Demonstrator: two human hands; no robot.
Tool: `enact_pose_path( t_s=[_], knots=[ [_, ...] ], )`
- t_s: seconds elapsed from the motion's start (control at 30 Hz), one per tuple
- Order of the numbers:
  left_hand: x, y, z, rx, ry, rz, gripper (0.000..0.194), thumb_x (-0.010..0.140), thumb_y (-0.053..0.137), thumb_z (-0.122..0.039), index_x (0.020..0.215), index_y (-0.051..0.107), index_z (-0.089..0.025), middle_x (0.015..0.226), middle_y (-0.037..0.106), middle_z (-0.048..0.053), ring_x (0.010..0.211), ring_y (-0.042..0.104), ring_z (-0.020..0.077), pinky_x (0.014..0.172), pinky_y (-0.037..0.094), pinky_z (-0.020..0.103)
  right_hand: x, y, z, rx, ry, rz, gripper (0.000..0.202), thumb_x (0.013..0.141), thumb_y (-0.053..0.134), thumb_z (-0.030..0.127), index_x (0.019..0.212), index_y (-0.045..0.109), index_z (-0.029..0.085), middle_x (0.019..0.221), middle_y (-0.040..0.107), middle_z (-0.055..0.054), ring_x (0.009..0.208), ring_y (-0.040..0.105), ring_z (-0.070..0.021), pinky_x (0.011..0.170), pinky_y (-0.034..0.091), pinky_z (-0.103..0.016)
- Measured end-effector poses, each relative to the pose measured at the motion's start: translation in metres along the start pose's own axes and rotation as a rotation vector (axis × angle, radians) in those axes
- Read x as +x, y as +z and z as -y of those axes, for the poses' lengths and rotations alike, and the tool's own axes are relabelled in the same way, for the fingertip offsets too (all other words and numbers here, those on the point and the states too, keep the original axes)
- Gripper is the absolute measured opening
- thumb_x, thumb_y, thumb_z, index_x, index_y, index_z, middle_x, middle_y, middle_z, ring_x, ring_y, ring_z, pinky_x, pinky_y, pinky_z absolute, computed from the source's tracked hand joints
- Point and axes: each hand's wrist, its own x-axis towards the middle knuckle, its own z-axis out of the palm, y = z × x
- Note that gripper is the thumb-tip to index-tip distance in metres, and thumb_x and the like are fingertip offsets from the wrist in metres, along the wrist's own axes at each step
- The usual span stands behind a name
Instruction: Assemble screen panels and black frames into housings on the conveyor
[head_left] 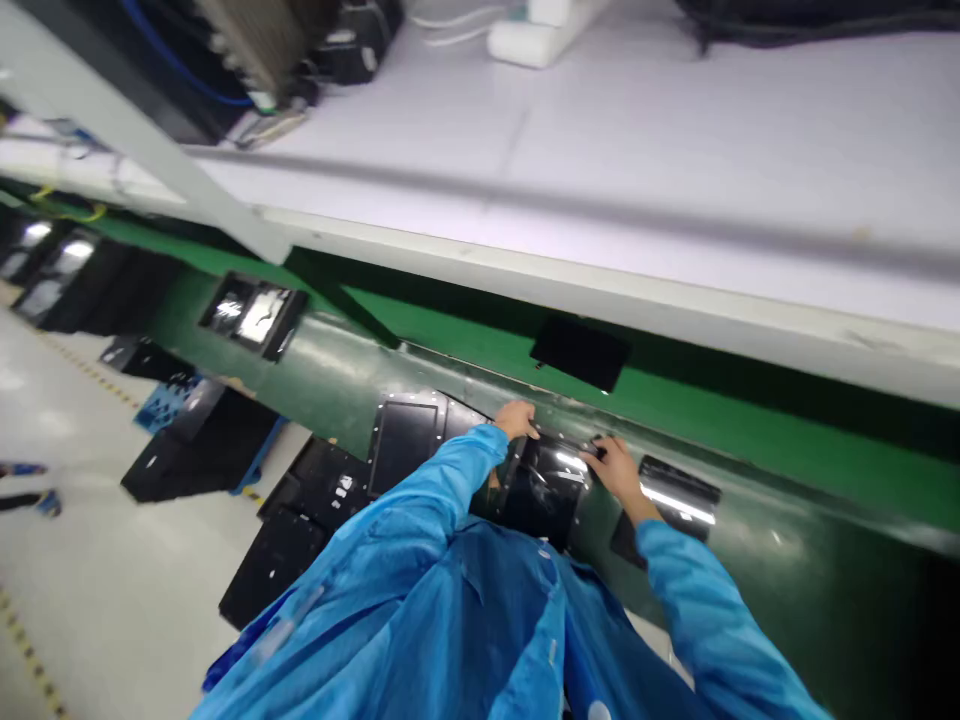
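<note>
A black-framed glossy panel (544, 490) lies on the green bench in front of my body, bright reflections across its surface. My left hand (517, 420) is at its upper left corner, fingers curled down and thumb against the edge. At the upper right corner, my right hand (615, 468) has its thumb and fingers drawn together around something small and dark, too blurred to name. Left of the panel lies another black frame with a dark panel (407, 445). Just right of my right hand is a loose dark glossy sheet (679, 495). My sleeves and torso hide the near side.
A white shelf (600, 150) overhangs the green bench (787, 540). Beneath it rests a thin black sheet (581, 352). Black trays (311, 490) are at the bench's near left edge; a framed unit (253, 315) sits farther left. Another person's feet (49, 502) show on the floor.
</note>
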Motion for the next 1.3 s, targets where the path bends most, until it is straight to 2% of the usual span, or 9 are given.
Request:
enact_pose_path(
  t_s=[0.2, 0.5, 0.63, 0.8, 0.87, 0.93, 1.03, 1.17, 1.3],
  knots=[
    [0.007, -0.005, -0.005, -0.084, -0.089, -0.032, 0.043, 0.067, 0.102, -0.041, 0.102, 0.083, -0.025, 0.118, 0.08, 0.008, 0.115, 0.074, 0.0302, 0.096, 0.058, 0.036, 0.011, 0.004, -0.014, 0.059, -0.029, -0.083, 0.072, 0.087, 0.047, 0.089, 0.101, 0.07, 0.022, 0.105, 0.069, -0.017, 0.078, 0.066, -0.0304, 0.081, 0.057, -0.049],
    [-0.013, -0.003, -0.019, -0.138, -0.092, -0.093, 0.039, 0.077, 0.094, -0.035, 0.111, 0.08, -0.024, 0.129, 0.074, 0.012, 0.124, 0.07, 0.0336, 0.106, 0.056, 0.043, 0.017, -0.009, 0.008, -0.006, -0.031, -0.12, 0.063, 0.085, 0.05, 0.083, 0.095, 0.07, 0.025, 0.104, 0.07, -0.018, 0.091, 0.071, -0.0381, 0.094, 0.059, -0.055],
    [-0.076, 0.012, -0.006, -0.165, -0.008, -0.377, 0.026, 0.101, 0.068, -0.033, 0.123, 0.076, -0.024, 0.141, 0.067, 0.015, 0.134, 0.061, 0.0331, 0.117, 0.049, 0.047, 0.003, -0.004, 0.019, -0.05, 0.025, -0.18, 0.062, 0.088, 0.051, 0.074, 0.11, 0.073, 0.021, 0.121, 0.07, -0.022, 0.114, 0.068, -0.042, 0.099, 0.056, -0.055],
    [-0.198, -0.002, 0.102, -0.17, -0.484, -0.883, 0.044, 0.101, 0.067, -0.04, 0.139, 0.067, -0.017, 0.158, 0.054, 0.022, 0.15, 0.047, 0.0367, 0.127, 0.038, 0.047, -0.048, 0.019, 0.038, 0.031, 0.163, -0.271, 0.052, 0.092, 0.052, 0.059, 0.117, 0.075, 0.019, 0.108, 0.074, -0.02, 0.11, 0.071, -0.0394, 0.096, 0.055, -0.052],
    [-0.232, -0.017, 0.152, -0.197, -0.732, -0.858, 0.066, 0.096, 0.074, -0.053, 0.146, 0.06, -0.012, 0.157, 0.055, 0.027, 0.151, 0.049, 0.0387, 0.124, 0.042, 0.047, -0.07, 0.032, 0.058, 0.127, 0.134, -0.13, 0.044, 0.091, 0.054, 0.057, 0.105, 0.076, 0.021, 0.102, 0.078, -0.016, 0.101, 0.074, -0.0362, 0.093, 0.057, -0.048],
    [-0.249, -0.031, 0.19, -0.297, -0.889, -0.676, 0.078, 0.09, 0.078, -0.065, 0.143, 0.061, -0.01, 0.145, 0.066, 0.027, 0.141, 0.06, 0.0385, 0.112, 0.05, 0.042, -0.085, 0.044, 0.089, 0.228, 0.054, 0.041, 0.036, 0.09, 0.056, 0.054, 0.096, 0.076, 0.024, 0.102, 0.081, -0.013, 0.096, 0.076, -0.0328, 0.092, 0.058, -0.046],
    [-0.261, -0.044, 0.216, -0.344, -0.924, -0.475, 0.064, 0.088, 0.077, -0.069, 0.12, 0.071, -0.014, 0.126, 0.077, 0.021, 0.125, 0.072, 0.0346, 0.095, 0.054, 0.033, -0.096, 0.06, 0.149, 0.338, -0.083, 0.245, 0.029, 0.092, 0.057, 0.047, 0.092, 0.076, 0.025, 0.102, 0.083, -0.009, 0.098, 0.078, -0.0292, 0.095, 0.06, -0.043],
    [-0.289, -0.061, 0.205, -0.229, -0.863, -0.562, 0.037, 0.089, 0.079, -0.058, 0.093, 0.072, -0.022, 0.101, 0.081, 0.011, 0.105, 0.077, 0.0303, 0.083, 0.053, 0.031, -0.1, 0.071, 0.24, 0.409, -0.229, 0.399, 0.025, 0.095, 0.066, 0.048, 0.096, 0.08, 0.027, 0.106, 0.084, -0.007, 0.101, 0.08, -0.0298, 0.097, 0.062, -0.045],
    [-0.322, -0.063, 0.155, -0.226, -0.614, -0.701, 0.02, 0.094, 0.074, -0.046, 0.093, 0.076, -0.025, 0.087, 0.078, 0.001, 0.085, 0.074, 0.0212, 0.078, 0.053, 0.029, -0.096, 0.074, 0.327, 0.403, -0.223, 0.325, 0.054, 0.092, 0.07, 0.075, 0.117, 0.079, 0.028, 0.117, 0.083, -0.008, 0.114, 0.078, -0.0342, 0.104, 0.06, -0.051]
  ],
)
